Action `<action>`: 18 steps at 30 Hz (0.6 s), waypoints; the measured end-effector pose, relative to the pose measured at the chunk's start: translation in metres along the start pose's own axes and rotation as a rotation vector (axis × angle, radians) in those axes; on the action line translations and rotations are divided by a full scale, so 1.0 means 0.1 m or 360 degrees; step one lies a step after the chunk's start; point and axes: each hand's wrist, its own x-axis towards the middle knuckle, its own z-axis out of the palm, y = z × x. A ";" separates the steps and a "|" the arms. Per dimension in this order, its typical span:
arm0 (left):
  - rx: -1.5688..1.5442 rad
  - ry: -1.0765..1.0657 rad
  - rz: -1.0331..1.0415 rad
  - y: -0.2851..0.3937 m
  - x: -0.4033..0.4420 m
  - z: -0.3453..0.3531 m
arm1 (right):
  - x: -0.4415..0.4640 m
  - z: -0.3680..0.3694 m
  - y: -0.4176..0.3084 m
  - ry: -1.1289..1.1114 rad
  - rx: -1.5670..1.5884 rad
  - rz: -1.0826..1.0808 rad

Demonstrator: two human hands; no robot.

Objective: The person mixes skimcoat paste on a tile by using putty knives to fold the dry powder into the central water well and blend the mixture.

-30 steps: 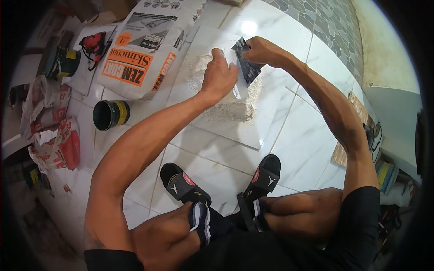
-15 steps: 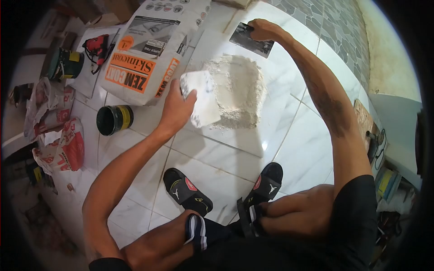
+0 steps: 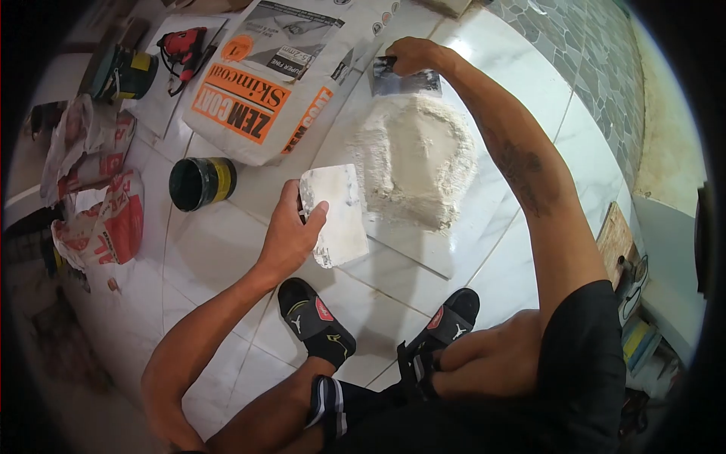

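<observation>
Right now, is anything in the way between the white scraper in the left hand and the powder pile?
Nothing visible is. The white scraper, in the left hand, shows just beside the powder pile; the big bag and dark bucket are off to the left.

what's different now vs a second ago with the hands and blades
The left hand moved left and nearer the person, carrying its white-coated blade clear of the powder. The right hand moved outward, its dark blade now at the powder's far edge. Neither blade was let go. The bag and bucket stayed put.
</observation>
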 end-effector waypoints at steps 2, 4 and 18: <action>0.0050 0.0011 0.0024 0.02 -0.03 -0.03 | 0.06 0.06 -0.07 -0.0011 0.0015 -0.0084; 0.0048 0.0020 0.0043 0.03 -0.01 -0.05 | -0.08 -0.03 -0.21 -0.0023 0.0009 -0.0156; 0.0074 0.0007 0.0284 0.22 0.29 0.02 | -0.96 -0.07 -0.39 0.0249 -0.0055 -0.0240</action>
